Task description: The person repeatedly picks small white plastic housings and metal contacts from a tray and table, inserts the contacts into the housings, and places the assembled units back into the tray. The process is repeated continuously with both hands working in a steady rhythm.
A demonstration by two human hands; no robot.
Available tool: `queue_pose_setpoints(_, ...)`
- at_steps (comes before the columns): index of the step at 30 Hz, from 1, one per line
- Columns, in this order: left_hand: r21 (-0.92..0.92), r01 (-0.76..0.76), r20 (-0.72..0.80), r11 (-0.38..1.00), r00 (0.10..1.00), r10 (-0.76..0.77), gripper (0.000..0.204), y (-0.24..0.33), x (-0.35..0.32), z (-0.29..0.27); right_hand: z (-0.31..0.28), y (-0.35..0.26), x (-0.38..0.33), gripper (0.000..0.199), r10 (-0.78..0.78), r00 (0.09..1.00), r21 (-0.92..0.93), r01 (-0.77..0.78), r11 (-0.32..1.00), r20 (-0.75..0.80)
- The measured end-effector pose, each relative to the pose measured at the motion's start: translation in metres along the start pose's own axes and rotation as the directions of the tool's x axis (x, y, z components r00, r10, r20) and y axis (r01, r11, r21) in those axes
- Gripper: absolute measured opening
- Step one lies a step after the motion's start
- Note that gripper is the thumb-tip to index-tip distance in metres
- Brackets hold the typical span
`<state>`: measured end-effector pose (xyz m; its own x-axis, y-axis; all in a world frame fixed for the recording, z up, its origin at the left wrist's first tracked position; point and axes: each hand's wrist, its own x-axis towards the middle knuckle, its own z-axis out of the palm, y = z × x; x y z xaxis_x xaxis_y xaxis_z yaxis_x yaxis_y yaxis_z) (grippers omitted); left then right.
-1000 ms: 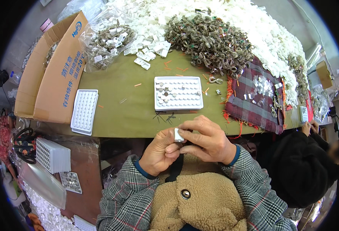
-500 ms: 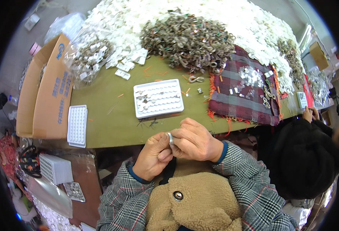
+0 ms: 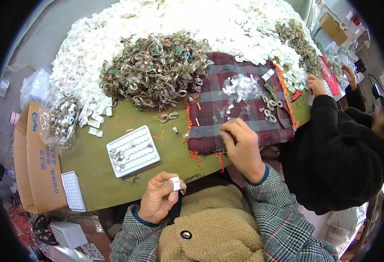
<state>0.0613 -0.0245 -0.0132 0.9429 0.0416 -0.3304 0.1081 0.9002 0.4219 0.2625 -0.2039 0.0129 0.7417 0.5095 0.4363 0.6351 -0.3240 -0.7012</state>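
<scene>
My left hand (image 3: 159, 198) pinches a small white plastic case (image 3: 175, 183) between thumb and fingers, low in front of my chest. A dark mark shows on its face, and a brownish bit sticks out beneath. My right hand (image 3: 244, 148) hovers over the near edge of a plaid cloth (image 3: 205, 131), its fingers loosely bent and apart, with nothing visible in them. Small clear plastic pieces (image 3: 243, 87) lie heaped on the cloth beyond it. Left of the cloth, a white tray (image 3: 134, 153) with rows of round hollows holds several button cells (image 3: 118, 159).
Coiled cables (image 3: 154, 72) form a heap behind the tray, backed by a huge pile of white cases (image 3: 244, 24). Scissors (image 3: 280, 114) rest on the cloth. A cardboard box (image 3: 39, 161) and another tray (image 3: 73, 191) stand left. A person in black (image 3: 331, 148) works at right.
My hands have parted. The right has moved right and forward to the cloth, while the left has lowered slightly with the white case. The view has swung to the right.
</scene>
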Motion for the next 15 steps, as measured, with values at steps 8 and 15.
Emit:
queue_pose_setpoints(8,0.124,-0.018,-0.058,0.992,0.998,0.025,0.019,0.0,0.007,0.004,0.024,0.021,0.019,0.015,0.034,0.996,-0.26,-0.011,0.966,0.084)
queue_pose_setpoints(15,0.024,-0.068,0.049,0.997,0.997,0.067,0.022,-0.002,0.003,-0.001,0.009,-0.011,0.016,0.003,0.262,0.95,0.124,-0.285,0.951,0.17)
